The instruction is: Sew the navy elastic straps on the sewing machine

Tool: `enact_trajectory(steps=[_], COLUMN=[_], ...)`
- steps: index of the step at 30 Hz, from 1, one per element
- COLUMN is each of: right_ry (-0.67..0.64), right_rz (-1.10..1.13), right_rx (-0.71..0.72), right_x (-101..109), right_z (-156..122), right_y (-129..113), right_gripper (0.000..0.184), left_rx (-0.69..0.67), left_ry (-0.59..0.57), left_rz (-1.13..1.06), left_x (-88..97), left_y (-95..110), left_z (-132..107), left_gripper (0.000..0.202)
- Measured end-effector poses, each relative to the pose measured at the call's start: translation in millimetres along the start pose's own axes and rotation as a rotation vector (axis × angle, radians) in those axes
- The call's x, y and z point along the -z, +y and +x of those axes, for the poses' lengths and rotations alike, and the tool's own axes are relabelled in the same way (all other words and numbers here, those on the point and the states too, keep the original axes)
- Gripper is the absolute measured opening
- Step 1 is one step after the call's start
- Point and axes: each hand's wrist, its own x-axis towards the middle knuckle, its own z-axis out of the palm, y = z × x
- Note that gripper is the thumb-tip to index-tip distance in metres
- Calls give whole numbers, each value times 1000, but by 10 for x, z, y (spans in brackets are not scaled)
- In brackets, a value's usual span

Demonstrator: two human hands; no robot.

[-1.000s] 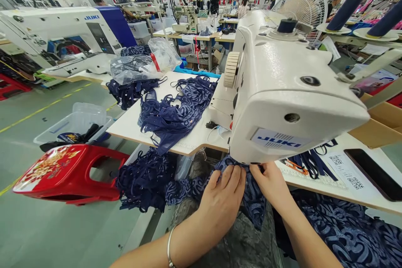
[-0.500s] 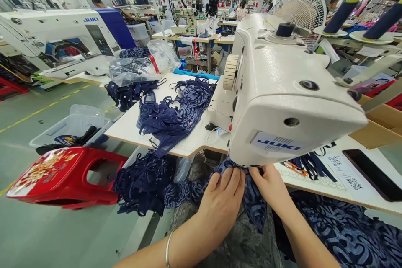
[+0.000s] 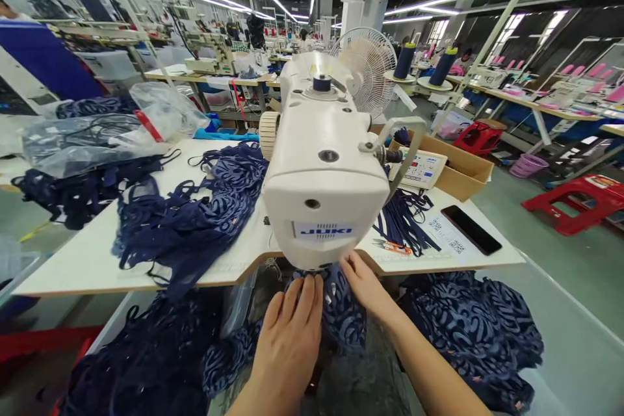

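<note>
A white JUKI sewing machine [image 3: 324,188] stands before me. Under its head hangs a navy garment piece with a pale swirl pattern [image 3: 347,318], partly hidden by my hands. My left hand [image 3: 294,325] holds it left of the needle area, its fingers close together over the cloth and its thumb out of sight. Just right of the machine head, my right hand [image 3: 361,281] pinches the edge of the same piece. The machine head hides the needle and presser foot. More of the patterned cloth [image 3: 227,361] trails off to the left, below the table edge.
Navy strappy garments [image 3: 195,208] lie on the white table [image 3: 63,266], with another dark heap [image 3: 141,357] below it. To the right are orange thread snips [image 3: 392,247], navy straps [image 3: 407,224], a phone [image 3: 471,229], a control panel [image 3: 419,169] and a patterned cloth pile [image 3: 472,331].
My view has swung to the right, so the machine and table appear further left and more of the right side shows. Both hands keep hold of the garment piece under the machine head.
</note>
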Motion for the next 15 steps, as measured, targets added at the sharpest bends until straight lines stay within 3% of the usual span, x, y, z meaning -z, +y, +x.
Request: enact_trajectory(steps=[7, 11, 15], right_ry=[-136, -114, -21], right_rz=[62, 173, 269], right_rx=[-62, -72, -65], right_x=[1, -6, 162], right_z=[-95, -76, -172], right_y=[202, 284, 186], right_gripper=[40, 43, 37], left_rx=[-150, -155, -119], left_ry=[56, 52, 64], left_rz=[38, -52, -137], left_x=[34, 76, 106], left_y=[-9, -12, 3], left_z=[62, 79, 40], left_gripper=[42, 43, 50])
